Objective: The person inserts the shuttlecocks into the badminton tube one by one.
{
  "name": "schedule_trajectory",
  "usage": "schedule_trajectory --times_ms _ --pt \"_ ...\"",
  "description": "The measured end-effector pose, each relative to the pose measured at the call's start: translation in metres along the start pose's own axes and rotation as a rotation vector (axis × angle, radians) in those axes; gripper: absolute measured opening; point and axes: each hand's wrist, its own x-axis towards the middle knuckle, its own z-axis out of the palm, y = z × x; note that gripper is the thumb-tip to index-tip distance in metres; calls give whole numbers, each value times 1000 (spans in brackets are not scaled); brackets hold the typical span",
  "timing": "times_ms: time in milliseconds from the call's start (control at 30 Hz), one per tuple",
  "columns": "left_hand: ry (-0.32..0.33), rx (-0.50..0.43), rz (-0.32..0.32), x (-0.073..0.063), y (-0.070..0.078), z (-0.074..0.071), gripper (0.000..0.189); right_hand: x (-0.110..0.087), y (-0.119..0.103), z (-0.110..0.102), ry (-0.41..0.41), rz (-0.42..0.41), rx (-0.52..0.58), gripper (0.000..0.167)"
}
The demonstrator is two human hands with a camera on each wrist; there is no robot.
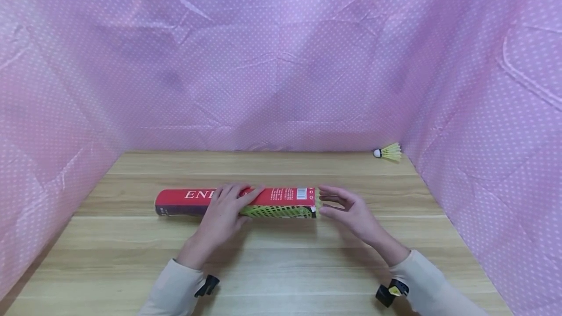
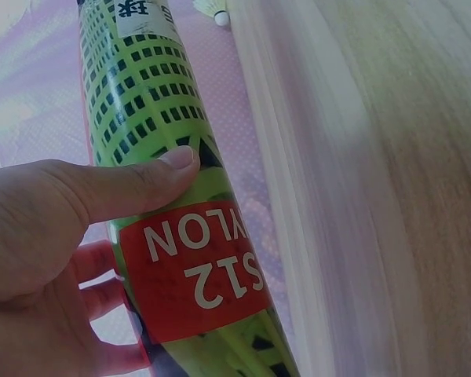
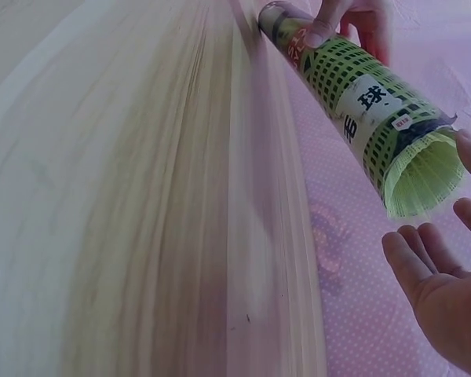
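Observation:
A red and green shuttlecock tube (image 1: 283,195) lies crosswise in front of me, held level over the table. My left hand (image 1: 221,214) grips it around the middle, with the thumb across the green netted print in the left wrist view. Out of its right end peeks the pale yellow skirt of a shuttlecock (image 3: 425,177). Around that end my right hand (image 1: 353,212) is spread, fingers loosely bent and thumb apart. The right wrist view shows its fingertips close to the skirt's rim, with nothing in the palm.
Another yellow shuttlecock (image 1: 388,152) with a white head lies at the table's far right corner. Pink dotted cloth (image 1: 272,62) rises behind and along both sides of the wooden table (image 1: 281,272).

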Motion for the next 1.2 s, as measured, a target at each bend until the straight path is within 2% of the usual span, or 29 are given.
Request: schedule_trajectory --times_ms 400,933,1200 --pt "-8 9 -3 -1 1 1 92 -1 -1 -2 15 58 -60 50" --pt "-1 1 -3 -1 1 1 90 2 0 5 24 83 -80 50" --pt "-4 -7 -18 -2 1 -1 91 5 -3 7 19 104 -139 49"
